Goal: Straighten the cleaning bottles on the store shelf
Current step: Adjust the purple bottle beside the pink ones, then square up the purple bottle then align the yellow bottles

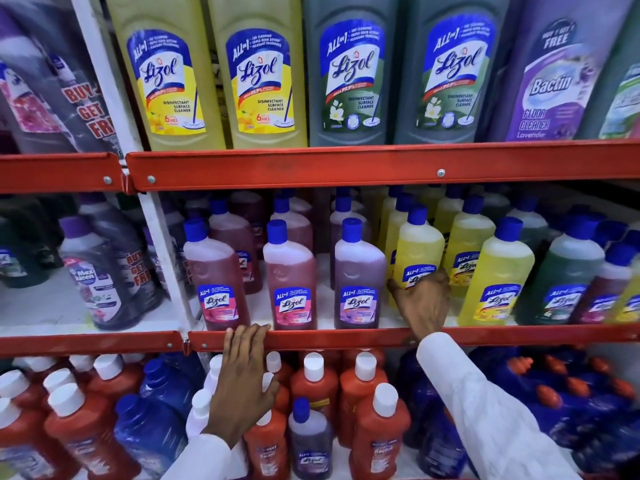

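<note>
A store shelving unit fills the whole view. Its red metal shelf edges [381, 166] run across in tiers, each fastened with silver screws [440, 172]. A white upright post [152, 216] slants down between two bays, where the red rails meet at a joint. The shelf boards [45, 306] are white and show bare patches in the left bay. Light is even and bright at the front; the back of each tier falls into shadow.

The right hand [420, 303] is covering the lower half of a yellow bottle [419, 251], hiding its fingertips; the top-shelf bottles [263, 71] are running past the upper edge
</note>
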A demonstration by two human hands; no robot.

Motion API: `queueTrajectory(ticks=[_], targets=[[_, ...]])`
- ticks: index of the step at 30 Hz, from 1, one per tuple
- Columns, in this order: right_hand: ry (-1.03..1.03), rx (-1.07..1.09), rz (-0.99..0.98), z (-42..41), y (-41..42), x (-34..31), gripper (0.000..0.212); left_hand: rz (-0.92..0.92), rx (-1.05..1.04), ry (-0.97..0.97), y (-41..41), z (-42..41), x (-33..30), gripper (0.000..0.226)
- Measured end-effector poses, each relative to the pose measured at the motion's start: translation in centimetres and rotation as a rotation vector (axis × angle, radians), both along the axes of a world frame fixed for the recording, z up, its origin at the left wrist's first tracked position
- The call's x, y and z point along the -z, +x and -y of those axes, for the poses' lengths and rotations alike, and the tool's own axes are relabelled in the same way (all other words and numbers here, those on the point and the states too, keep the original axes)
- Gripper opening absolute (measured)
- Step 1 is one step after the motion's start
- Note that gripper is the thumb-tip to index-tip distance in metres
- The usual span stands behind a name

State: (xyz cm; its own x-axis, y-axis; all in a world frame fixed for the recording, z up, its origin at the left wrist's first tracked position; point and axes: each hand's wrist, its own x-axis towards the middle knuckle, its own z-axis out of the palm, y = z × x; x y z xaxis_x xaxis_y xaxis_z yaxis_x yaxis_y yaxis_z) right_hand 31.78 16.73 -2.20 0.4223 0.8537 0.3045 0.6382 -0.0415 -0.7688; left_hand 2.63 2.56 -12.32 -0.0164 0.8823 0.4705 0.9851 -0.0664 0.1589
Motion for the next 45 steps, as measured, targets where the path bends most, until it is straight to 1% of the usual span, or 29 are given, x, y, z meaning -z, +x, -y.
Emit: queueTrajectory(ticks=[6, 16, 18, 21, 22, 23, 24, 26, 28, 29, 30, 31, 33, 36, 39, 45], targets=[[0.053, 0.046, 0.087, 2.3, 0.6, 1.4, 0.092, 0.021, -0.019, -0.023, 0.2, -0.1, 0.0, 0.083], [0.048, 0.056, 0.103, 4.3, 0.9, 1.7, 0.092, 0.019, -0.018, -0.012, 0.2, -0.1, -0.1, 0.079], [0.040, 0.043, 0.087, 4.5, 0.8, 1.6, 0.095, 0.016, -0.020, -0.001, 0.1, 0.0, -0.1, 0.078], [0.050, 0.075, 0.046, 5.5, 0.7, 1.0, 0.111, 0.034, -0.011, 0.011, 0.2, 0.3, -0.4, 0.076], [0.085, 0.107, 0.030, 6.1, 0.5, 0.8, 0.114, 0.060, 0.004, 0.016, 0.2, 0.4, -0.6, 0.076], [0.160, 0.131, 0.013, 7.0, 0.3, 0.4, 0.112, 0.103, 0.020, 0.021, 0.2, 0.6, -0.9, 0.075], [0.270, 0.135, -0.011, 7.9, -0.1, 0.0, 0.103, 0.172, 0.030, 0.030, 0.4, 0.7, -1.3, 0.073], [0.504, 0.052, -0.095, 10.2, -1.6, -0.6, 0.073, 0.353, 0.033, 0.056, 1.0, 1.0, -2.5, 0.069], [0.626, -0.130, -0.112, 12.1, -4.2, -0.9, 0.044, 0.472, 0.057, 0.100, 1.4, 0.9, -3.8, 0.066], [0.619, -0.234, -0.073, 12.5, -5.5, -0.7, 0.036, 0.504, 0.076, 0.113, 1.6, 0.7, -4.4, 0.064], [0.573, -0.335, -0.035, 12.4, -6.8, -0.2, 0.034, 0.536, 0.093, 0.114, 1.6, 0.3, -5.0, 0.064], [0.488, -0.419, -0.014, 12.1, -8.1, 0.4, 0.035, 0.569, 0.106, 0.109, 1.6, -0.1, -5.5, 0.065], [0.313, -0.517, 0.004, 11.1, -10.1, 1.6, 0.042, 0.634, 0.126, 0.112, 1.4, -0.9, -6.3, 0.064], [0.135, -0.552, 0.049, 9.5, -11.7, 2.8, 0.055, 0.702, 0.169, 0.089, 1.1, -1.8, -6.9, 0.058], [0.026, -0.566, 0.070, 7.8, -11.9, 3.8, 0.063, 0.716, 0.177, 0.030, 0.7, -2.8, -7.1, 0.056], [0.000, -0.633, 0.029, 7.7, -11.8, 2.8, 0.052, 0.744, 0.185, -0.012, -0.1, -4.0, -6.9, 0.049]])
